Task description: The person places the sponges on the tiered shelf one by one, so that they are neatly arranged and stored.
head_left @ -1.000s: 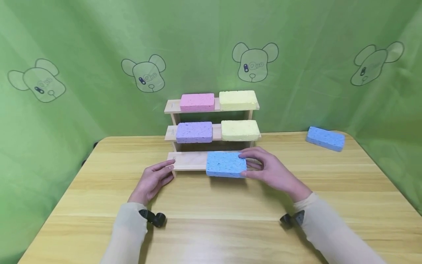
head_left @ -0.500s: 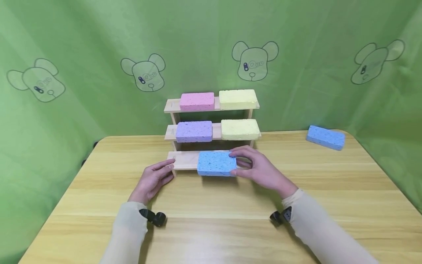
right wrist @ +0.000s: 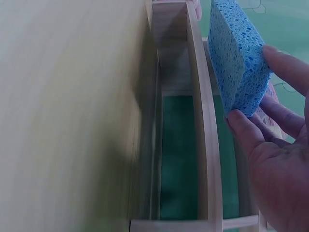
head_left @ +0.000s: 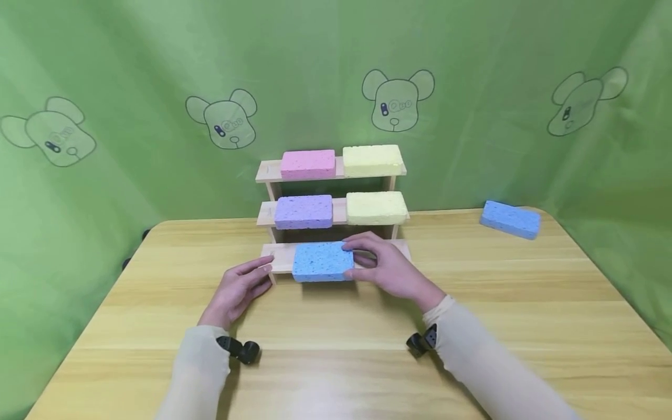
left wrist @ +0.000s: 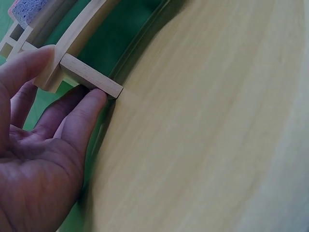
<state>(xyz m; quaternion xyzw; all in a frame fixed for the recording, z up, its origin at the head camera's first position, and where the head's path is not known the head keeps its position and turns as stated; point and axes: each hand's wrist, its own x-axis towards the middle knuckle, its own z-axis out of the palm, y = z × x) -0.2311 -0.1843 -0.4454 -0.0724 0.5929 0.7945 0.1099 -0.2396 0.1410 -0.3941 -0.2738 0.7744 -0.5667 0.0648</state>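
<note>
My right hand point(head_left: 391, 268) pinches a light blue sponge point(head_left: 321, 261) by its right end, thumb in front and fingers behind. The sponge is over the lowest step of a three-step wooden rack point(head_left: 283, 256); in the right wrist view there is a gap between sponge point(right wrist: 239, 58) and board. At the rack's left end, my left hand point(head_left: 238, 291) grips the lowest step, with the thumb at the board and other fingers against the leg. A purple sponge point(head_left: 303, 212) and a yellow sponge point(head_left: 376, 208) lie on the middle step.
On the top step lie a pink sponge point(head_left: 308, 164) and another yellow sponge point(head_left: 373, 161). A darker blue sponge point(head_left: 510, 219) lies at the back right of the wooden table point(head_left: 336, 373). Green curtain point(head_left: 315, 58) with bear-head prints hangs behind.
My right hand has carried the light blue sponge leftward along the lowest step. My left hand has stayed at the rack's left end. The head view has shifted slightly.
</note>
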